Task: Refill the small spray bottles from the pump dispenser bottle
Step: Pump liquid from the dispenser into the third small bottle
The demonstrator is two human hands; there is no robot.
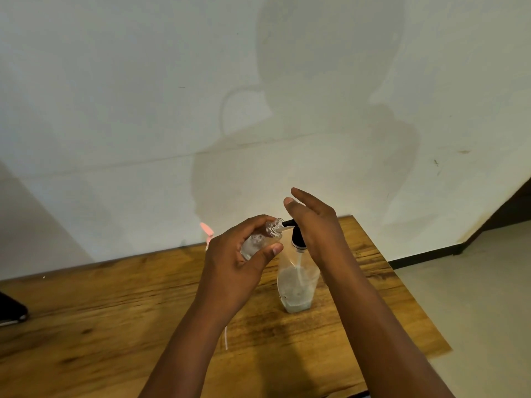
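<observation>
A clear pump dispenser bottle stands on the wooden table, partly filled with cloudy liquid, with a black pump head. My left hand grips a small clear spray bottle, uncapped and tilted, its open neck right at the black nozzle tip. My right hand lies flat on top of the pump head with fingers straight, covering most of it.
A pink and white object pokes out behind my left hand near the wall. A thin white tube lies on the table under my left forearm. A dark object sits at the left edge. The table's right edge drops to the floor.
</observation>
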